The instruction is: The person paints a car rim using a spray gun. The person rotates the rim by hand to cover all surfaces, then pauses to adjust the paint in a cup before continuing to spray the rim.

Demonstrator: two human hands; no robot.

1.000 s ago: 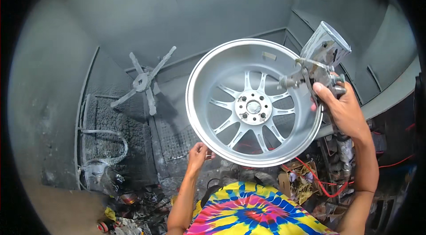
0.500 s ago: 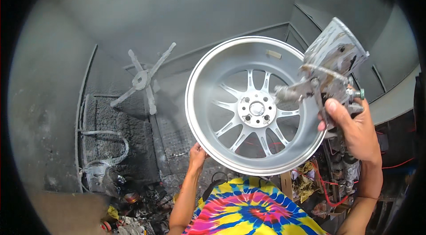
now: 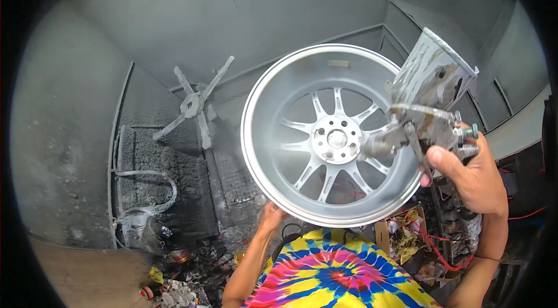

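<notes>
Turned counterclockwise since half a second ago, the silver multi-spoke metal car wheel [image 3: 336, 139] shows the small beige rectangular strip [image 3: 338, 63] inside its barrel farther left, and the paint-smeared grey metal spray gun [image 3: 427, 125] has dropped, its nozzle now about level with the wheel's middle. Bare right hand [image 3: 468, 177] wraps firmly round the gun's handle, thumb toward the camera; above it tilts the gun's streaked grey cylindrical cup [image 3: 436, 72]. At the wheel's lower left rim is the bare left hand [image 3: 271, 218], fingertips partly hidden; whether it grips cannot be told. The wheel's open barrel faces the camera, just beyond the multicoloured tie-dye shirt [image 3: 334, 273]. Well apart, to the left, is the grey coated stand [image 3: 192, 104] with straight arms. At lower right, a looped red hose [image 3: 444, 258] hangs beside an open brown cardboard box [image 3: 382, 236].
</notes>
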